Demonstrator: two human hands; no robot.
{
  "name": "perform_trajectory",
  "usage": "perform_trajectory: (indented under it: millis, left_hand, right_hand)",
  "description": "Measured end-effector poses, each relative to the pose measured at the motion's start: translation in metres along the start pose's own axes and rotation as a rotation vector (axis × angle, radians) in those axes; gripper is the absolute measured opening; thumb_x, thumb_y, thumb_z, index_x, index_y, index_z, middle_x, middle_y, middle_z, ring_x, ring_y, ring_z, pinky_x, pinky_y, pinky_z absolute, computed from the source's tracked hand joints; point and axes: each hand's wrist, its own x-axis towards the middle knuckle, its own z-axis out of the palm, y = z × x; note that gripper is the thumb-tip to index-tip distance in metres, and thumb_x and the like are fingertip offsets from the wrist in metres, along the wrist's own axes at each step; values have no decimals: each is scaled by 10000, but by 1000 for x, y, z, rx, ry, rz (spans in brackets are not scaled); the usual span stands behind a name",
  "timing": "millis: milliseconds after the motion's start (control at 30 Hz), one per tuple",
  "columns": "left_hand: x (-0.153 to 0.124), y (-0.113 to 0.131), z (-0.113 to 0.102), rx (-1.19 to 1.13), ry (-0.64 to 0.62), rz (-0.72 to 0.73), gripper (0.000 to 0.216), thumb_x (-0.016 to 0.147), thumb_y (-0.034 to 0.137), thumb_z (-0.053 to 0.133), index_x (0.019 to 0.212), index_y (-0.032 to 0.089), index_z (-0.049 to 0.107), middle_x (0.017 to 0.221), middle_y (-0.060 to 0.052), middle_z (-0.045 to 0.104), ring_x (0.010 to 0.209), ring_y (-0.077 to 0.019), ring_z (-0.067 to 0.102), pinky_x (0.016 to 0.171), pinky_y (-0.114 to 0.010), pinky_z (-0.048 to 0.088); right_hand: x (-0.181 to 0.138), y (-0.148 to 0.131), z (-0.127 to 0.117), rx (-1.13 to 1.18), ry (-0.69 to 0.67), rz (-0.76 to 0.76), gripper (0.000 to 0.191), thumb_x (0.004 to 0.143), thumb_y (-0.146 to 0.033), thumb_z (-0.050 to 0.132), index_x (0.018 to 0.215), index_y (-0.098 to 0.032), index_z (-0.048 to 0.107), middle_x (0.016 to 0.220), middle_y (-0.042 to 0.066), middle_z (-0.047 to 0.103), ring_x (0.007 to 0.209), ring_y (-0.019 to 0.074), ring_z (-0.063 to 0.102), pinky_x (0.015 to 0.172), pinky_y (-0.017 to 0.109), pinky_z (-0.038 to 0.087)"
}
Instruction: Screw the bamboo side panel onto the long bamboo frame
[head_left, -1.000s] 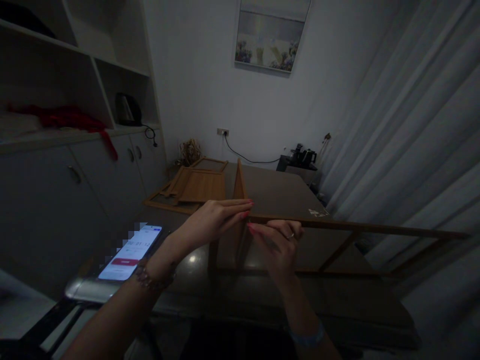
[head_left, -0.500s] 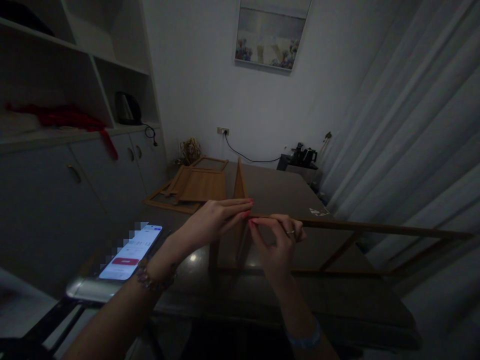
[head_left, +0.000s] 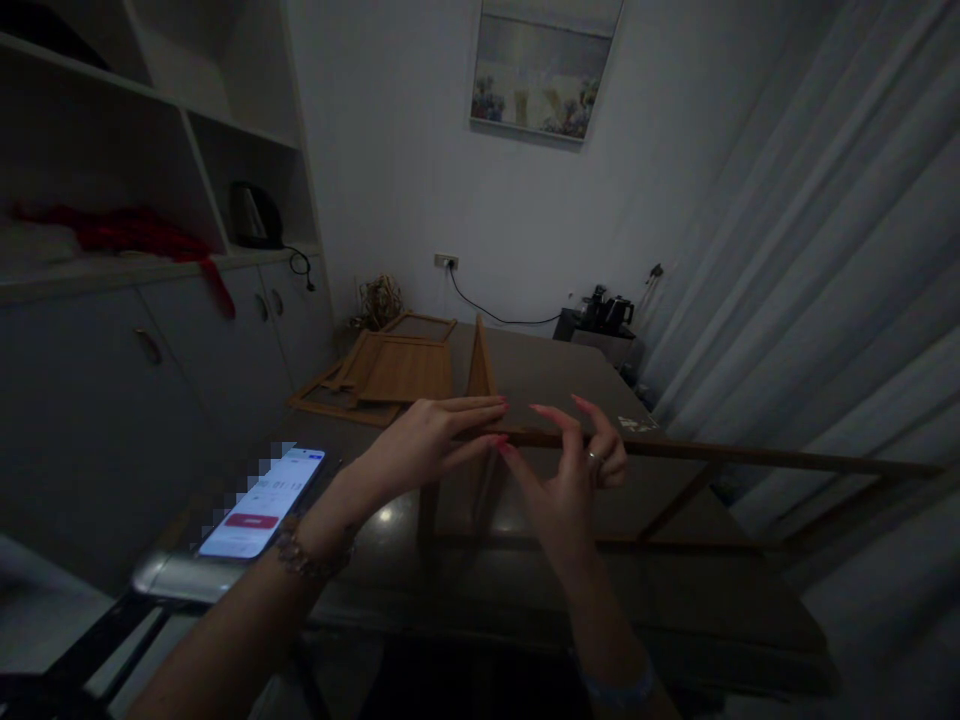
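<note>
Half a second on, my right hand (head_left: 566, 488) has spread finger from thumb, nothing visibly held; my left hand (head_left: 424, 438) pinches the wooden frame (head_left: 780, 460), stretching left-right over the table (head_left: 547, 375), beside an upright panel (head_left: 480, 368).

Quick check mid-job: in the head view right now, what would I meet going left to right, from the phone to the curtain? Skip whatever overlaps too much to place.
Smartphone → stacked wooden panels → upright wooden panel → right hand → white curtain.
</note>
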Motion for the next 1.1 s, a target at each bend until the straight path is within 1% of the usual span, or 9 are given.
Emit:
perform_trajectory:
  millis: [333, 500, 667, 800, 867, 900, 933, 1000, 1100]
  left_hand:
    - [-1, 0, 2, 5, 4, -19, 436, 873, 408, 512, 1264, 218, 549, 1296, -61, 579, 1157, -199, 565, 978, -335, 487]
    - [0, 1, 2, 1, 3, 1, 396, 878, 397, 507, 1225, 221, 585, 1284, -57, 589, 1164, -197, 560, 990, -327, 476]
    - [0, -1, 2, -23, 6, 0, 364, 875, 393, 514, 1184, 231, 616, 1281, -58, 591, 1161, -203, 563, 987, -346, 483]
    - [0, 0, 2, -25, 13, -16, 392, 864, 395, 531, 1209, 222, 599, 1279, -73, 590, 1150, -209, 571, 980, -348, 489]
    - [-1, 1, 3, -22, 30, -26, 426, 858, 401, 540, 1239, 213, 574, 1265, -76, 600, 1131, -207, 585, 972, -347, 497]
    - [-1, 1, 3, -22, 38, -29, 442, 856, 404, 543, 1252, 208, 562, 1259, -76, 604, 1122, -206, 591, 968, -347, 501]
    - [-1, 1, 3, -22, 47, -29, 452, 855, 407, 545, 1258, 204, 556, 1252, -75, 609, 1113, -204, 597, 963, -347, 505]
    - [-1, 1, 4, -19, 52, -23, 451, 856, 407, 543, 1257, 202, 556, 1253, -72, 609, 1112, -203, 598, 963, -349, 507]
    - [0, 0, 4, -10, 52, -15, 440, 858, 404, 541, 1247, 200, 566, 1257, -73, 606, 1118, -204, 594, 977, -356, 497]
  right_hand:
    - [5, 13, 7, -33, 50, -137, 329, 849, -524, 560, 1070, -284, 604, 1296, 80, 434, 1201, 294, 365, 949, 476, 250]
    - [7, 26, 12, -57, 26, -282, 247, 857, -482, 582, 1024, -307, 629, 1191, 41, 553, 1119, 251, 437, 944, 440, 235]
    - [9, 24, 11, -43, -26, -289, 184, 865, -461, 580, 975, -327, 643, 1104, 5, 623, 1077, 233, 470, 925, 431, 225]
    - [-11, 36, 11, -54, 100, -285, 234, 849, -469, 593, 1020, -314, 630, 1071, 24, 610, 1000, 222, 498, 897, 419, 255]
    - [-30, 54, 14, -13, 196, -353, 166, 862, -428, 578, 921, -286, 638, 908, 15, 617, 886, 194, 521, 859, 390, 282]
    - [-40, 64, 17, 19, 172, -441, 158, 886, -395, 539, 843, -279, 636, 813, 1, 612, 821, 178, 522, 835, 374, 294]
    - [-48, 74, 21, 41, -5, -531, 182, 904, -358, 507, 801, -275, 632, 768, -8, 613, 778, 165, 526, 811, 355, 312]
    - [-56, 93, 31, 12, -564, -551, 172, 920, -297, 475, 878, -253, 636, 812, 10, 643, 810, 169, 556, 796, 333, 353]
    - [-50, 112, 48, -30, -754, -495, 173, 907, -219, 498, 1036, -213, 613, 931, 46, 664, 876, 180, 595, 795, 314, 403]
